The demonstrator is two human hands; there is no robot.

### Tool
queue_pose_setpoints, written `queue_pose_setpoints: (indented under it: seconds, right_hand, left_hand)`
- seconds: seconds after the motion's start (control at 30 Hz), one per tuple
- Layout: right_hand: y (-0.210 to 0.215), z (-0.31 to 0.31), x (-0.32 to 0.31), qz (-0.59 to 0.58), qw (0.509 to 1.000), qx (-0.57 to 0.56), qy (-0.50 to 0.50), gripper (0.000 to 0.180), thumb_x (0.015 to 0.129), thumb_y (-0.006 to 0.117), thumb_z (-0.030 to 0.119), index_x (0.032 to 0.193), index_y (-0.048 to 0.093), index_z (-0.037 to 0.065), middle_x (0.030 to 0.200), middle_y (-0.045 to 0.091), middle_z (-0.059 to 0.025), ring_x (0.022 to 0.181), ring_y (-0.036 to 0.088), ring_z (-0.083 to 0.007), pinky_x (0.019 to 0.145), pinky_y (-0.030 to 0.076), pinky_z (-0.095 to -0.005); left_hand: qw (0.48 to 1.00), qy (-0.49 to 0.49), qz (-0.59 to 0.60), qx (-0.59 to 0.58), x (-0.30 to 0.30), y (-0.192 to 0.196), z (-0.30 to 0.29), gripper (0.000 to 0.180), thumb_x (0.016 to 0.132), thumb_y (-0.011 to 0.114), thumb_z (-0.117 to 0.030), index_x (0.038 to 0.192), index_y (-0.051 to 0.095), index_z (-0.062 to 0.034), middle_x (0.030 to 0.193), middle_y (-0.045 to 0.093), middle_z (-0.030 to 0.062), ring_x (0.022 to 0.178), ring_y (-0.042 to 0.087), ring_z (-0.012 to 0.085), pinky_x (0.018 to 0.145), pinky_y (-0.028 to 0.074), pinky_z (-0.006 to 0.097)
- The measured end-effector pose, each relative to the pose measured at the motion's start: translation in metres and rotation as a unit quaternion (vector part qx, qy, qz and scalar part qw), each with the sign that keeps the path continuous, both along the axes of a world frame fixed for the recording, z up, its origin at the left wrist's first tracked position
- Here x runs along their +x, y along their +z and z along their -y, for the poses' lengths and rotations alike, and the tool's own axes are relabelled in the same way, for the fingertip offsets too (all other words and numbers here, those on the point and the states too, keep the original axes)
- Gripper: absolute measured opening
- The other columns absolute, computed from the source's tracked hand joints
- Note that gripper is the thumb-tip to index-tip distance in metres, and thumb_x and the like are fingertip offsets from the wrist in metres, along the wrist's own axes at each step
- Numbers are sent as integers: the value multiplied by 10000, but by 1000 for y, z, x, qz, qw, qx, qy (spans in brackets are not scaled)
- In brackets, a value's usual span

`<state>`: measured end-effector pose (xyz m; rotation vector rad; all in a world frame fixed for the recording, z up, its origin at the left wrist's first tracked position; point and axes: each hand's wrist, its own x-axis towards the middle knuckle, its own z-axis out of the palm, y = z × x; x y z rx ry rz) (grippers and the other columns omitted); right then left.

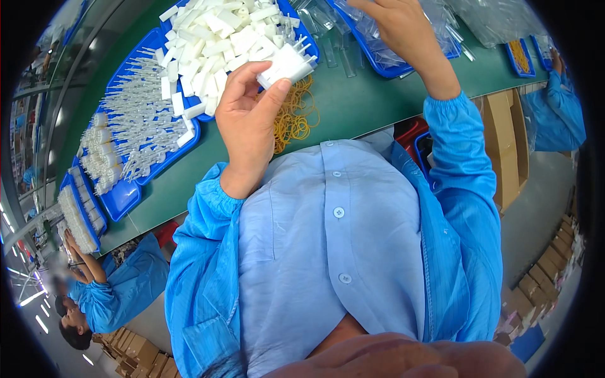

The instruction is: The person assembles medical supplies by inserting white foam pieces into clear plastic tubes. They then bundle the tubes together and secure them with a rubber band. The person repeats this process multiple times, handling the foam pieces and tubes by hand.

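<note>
My left hand (249,116) is closed around a white block with clear plastic pieces (287,65), pinched between thumb and fingers; thin clear stems stick out of its far right side. Just beyond it lies a heap of white plastic blocks (220,38) in a blue tray. Yellow rubber bands (296,116) are piled on the table beside the left hand. My right hand (400,28) reaches over a blue tray (384,70) of clear plastic pieces (365,31). Its fingers look stretched out, partly cut off by the top edge, and nothing shows in them.
Left, a blue tray (195,135) holds thin clear stemmed parts (138,107) and banded bundles (101,154). Loose clear strips (346,60) lie on the green table (353,104). Cardboard (504,138) stands at right. Co-workers in blue sit at far left (120,290) and far right (558,110).
</note>
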<state>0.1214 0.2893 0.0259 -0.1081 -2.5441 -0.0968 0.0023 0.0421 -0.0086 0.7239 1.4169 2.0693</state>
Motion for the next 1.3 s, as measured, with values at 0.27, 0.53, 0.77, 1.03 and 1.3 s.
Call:
queue_pose_setpoints:
  seconds: [0.27, 0.53, 0.77, 1.03, 1.3]
  right_hand:
    - [-10, -26, -24, 98, 993, 43, 39, 175, 724, 637, 90, 888, 673, 41, 990, 628, -104, 1214, 472, -360, 1013, 375, -447]
    - [3, 18, -11, -26, 725, -679, 113, 228, 849, 648, 79, 1053, 620, -17, 996, 645, -162, 1027, 591, -308, 836, 490, -395]
    - [-24, 48, 13, -134, 589, -760, 241, 239, 922, 628, 164, 1125, 627, 39, 943, 615, -68, 691, 502, -67, 572, 408, -199]
    - [-39, 52, 35, -94, 467, -830, 291, 241, 896, 651, 108, 1119, 628, 20, 1171, 615, -137, 786, 574, -108, 710, 495, -229]
    - [-46, 62, 38, -145, 580, -769, 227, 273, 937, 594, 96, 1184, 610, -19, 1147, 637, -154, 926, 632, -155, 832, 528, -276]
  left_hand:
    - [998, -33, 54, -25, 2, 11, -1, 383, 849, 666, 41, 1198, 508, 34, 1098, 630, 169, 1006, 615, 184, 891, 499, 286]
    - [994, -46, 96, -13, -4, 15, 4, 377, 829, 688, 43, 1176, 539, 21, 1211, 579, 159, 1106, 588, 222, 982, 447, 328]
    - [993, -85, 74, 24, 4, 28, 9, 364, 839, 669, 64, 1166, 518, 8, 1152, 611, 179, 1079, 595, 206, 933, 493, 313]
    - [992, -106, 60, 18, 13, 24, 13, 376, 829, 672, 84, 1166, 522, 11, 1154, 606, 174, 1085, 594, 209, 940, 494, 313]
    - [992, -84, 87, -15, 13, 15, 12, 368, 846, 671, 52, 1183, 526, 23, 1108, 644, 197, 1039, 616, 200, 904, 506, 303]
